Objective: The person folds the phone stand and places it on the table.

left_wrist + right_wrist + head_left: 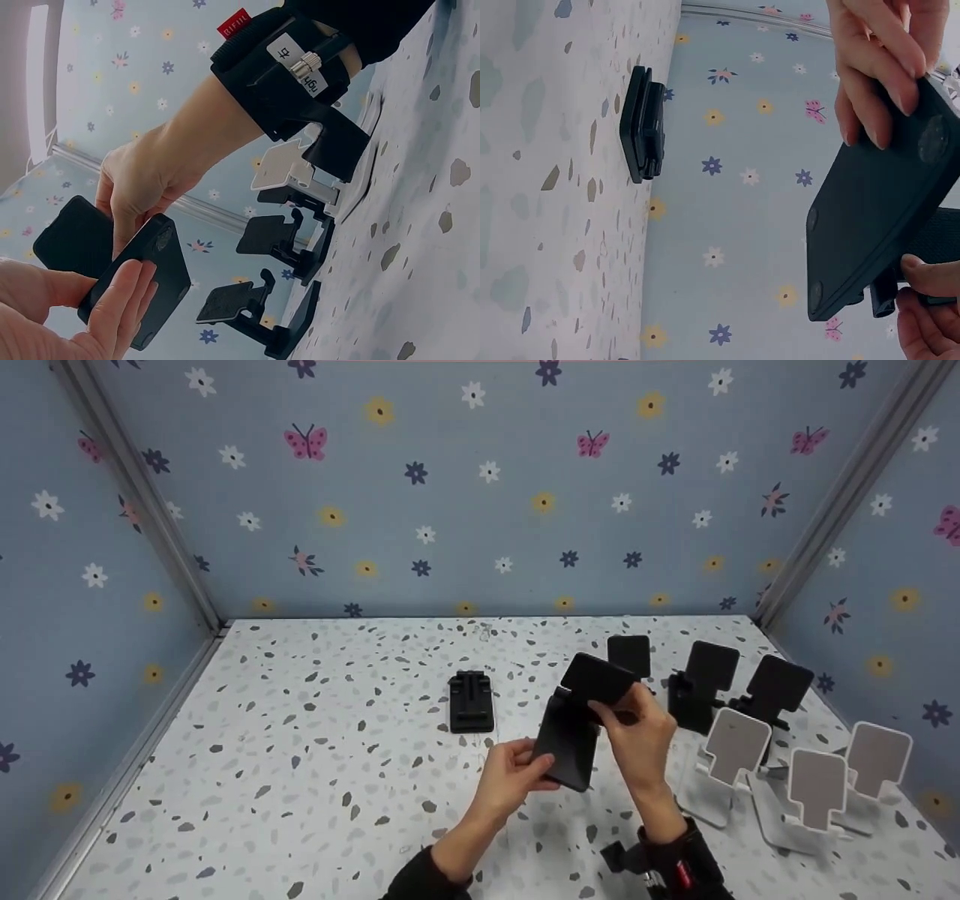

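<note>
Up over the speckled table, both hands hold a black folding phone stand (568, 746), its panel opened out from the base. My left hand (511, 771) grips the lower part of the base, thumb on the near face and fingers behind. My right hand (643, 729) pinches the stand's tilted panel (597, 678) near the hinge. In the right wrist view the underside of the base (877, 202) shows round pads at its corners. A second black phone stand (471, 705), folded flat, lies on the table to the left of the hands.
Unfolded black phone stands (711, 666) stand at the back right, one partly hidden behind the held panel. In front of them are white phone stands (817, 787) with grey panels, close together. Flower-patterned walls (480, 495) enclose the table's back and sides.
</note>
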Tool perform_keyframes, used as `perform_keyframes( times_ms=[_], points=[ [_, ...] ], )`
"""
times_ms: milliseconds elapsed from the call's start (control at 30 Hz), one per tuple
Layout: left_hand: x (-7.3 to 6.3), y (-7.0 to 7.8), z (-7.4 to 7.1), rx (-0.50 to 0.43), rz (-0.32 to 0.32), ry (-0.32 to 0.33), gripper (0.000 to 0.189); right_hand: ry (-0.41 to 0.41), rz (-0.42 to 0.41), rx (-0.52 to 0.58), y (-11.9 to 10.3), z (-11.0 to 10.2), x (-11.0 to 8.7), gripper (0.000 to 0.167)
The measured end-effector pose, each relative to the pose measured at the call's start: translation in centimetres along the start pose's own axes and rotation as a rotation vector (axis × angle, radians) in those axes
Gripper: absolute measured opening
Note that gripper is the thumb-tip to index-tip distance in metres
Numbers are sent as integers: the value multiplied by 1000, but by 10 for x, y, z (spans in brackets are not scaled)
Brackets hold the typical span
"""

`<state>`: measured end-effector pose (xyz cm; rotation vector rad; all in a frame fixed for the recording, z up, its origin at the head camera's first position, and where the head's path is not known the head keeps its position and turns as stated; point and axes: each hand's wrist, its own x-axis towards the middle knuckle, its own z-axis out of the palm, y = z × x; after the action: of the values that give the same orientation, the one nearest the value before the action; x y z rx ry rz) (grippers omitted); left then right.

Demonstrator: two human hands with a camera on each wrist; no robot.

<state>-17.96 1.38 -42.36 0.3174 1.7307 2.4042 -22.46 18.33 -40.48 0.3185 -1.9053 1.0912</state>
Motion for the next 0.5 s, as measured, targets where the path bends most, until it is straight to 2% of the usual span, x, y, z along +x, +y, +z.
perform_keyframes(
  times_ms=[133,233,333,500],
  points=[
    [1,-1,-2,9,-3,9,30,-66,43,2,-6,-10,5,28],
    [1,-2,-2,17,-7,16,30,-68,56,6,-13,-19,11,31],
    [2,-3,-3,21,-7,23,30,-54,34,4,-20,-25,17,30],
    [3,-3,-3,26,0,27,30,-42,-26,-4,-33,-30,28,16]
  ],
)
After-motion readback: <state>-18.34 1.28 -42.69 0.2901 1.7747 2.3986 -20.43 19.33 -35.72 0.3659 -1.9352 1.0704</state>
